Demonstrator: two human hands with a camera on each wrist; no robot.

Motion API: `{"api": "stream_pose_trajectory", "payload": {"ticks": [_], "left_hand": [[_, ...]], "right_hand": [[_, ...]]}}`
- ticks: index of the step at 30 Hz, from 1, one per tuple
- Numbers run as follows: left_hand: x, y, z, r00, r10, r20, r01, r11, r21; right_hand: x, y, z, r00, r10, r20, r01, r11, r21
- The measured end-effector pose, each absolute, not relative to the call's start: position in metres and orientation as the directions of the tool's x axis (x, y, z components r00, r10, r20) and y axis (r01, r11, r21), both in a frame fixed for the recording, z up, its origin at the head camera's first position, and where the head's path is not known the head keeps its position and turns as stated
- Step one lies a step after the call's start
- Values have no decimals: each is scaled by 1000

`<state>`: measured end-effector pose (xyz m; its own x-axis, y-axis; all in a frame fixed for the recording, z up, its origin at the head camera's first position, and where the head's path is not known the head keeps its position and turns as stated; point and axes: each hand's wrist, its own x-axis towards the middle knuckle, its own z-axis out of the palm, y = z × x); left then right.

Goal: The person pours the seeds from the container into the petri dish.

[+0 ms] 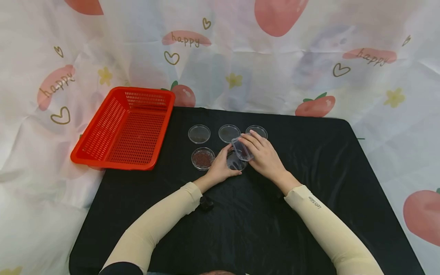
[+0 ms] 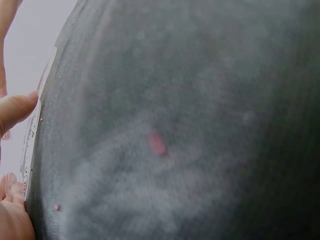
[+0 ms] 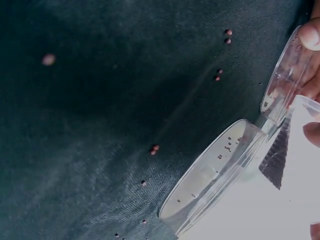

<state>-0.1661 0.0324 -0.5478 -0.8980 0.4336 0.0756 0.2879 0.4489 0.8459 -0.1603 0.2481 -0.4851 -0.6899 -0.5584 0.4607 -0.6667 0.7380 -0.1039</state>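
My left hand (image 1: 219,168) holds a clear petri dish (image 1: 235,162), thumb on the near side and fingers on the far side. Above that dish, my right hand (image 1: 266,156) grips a small clear plastic box (image 1: 242,149), which is tilted toward the dish. Whether the box has anything in it cannot be made out. Just left of my left hand stands another petri dish with reddish-brown granules (image 1: 203,159). In the right wrist view, dark specks show in a clear dish (image 3: 220,165), and small reddish beads (image 3: 154,149) lie scattered on the dark cloth.
Behind my hands are three more clear dishes in a row: a left one (image 1: 199,134), a middle one (image 1: 227,133) and a right one (image 1: 258,130) partly covered by my right hand. A red plastic basket (image 1: 152,152) stands at the back left of the black-covered table (image 1: 309,152).
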Motion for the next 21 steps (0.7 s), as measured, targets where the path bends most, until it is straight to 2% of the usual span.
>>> {"api": "stream_pose_trajectory", "payload": {"ticks": [9, 21], "left_hand": [[-166, 32, -548, -889, 448, 91, 307, 438, 845], [-165, 31, -546, -889, 449, 94, 313, 445, 839]], "right_hand": [[-161, 248, -481, -640, -603, 476, -713, 697, -75], [-162, 246, -476, -632, -639, 439, -724, 689, -39]]}}
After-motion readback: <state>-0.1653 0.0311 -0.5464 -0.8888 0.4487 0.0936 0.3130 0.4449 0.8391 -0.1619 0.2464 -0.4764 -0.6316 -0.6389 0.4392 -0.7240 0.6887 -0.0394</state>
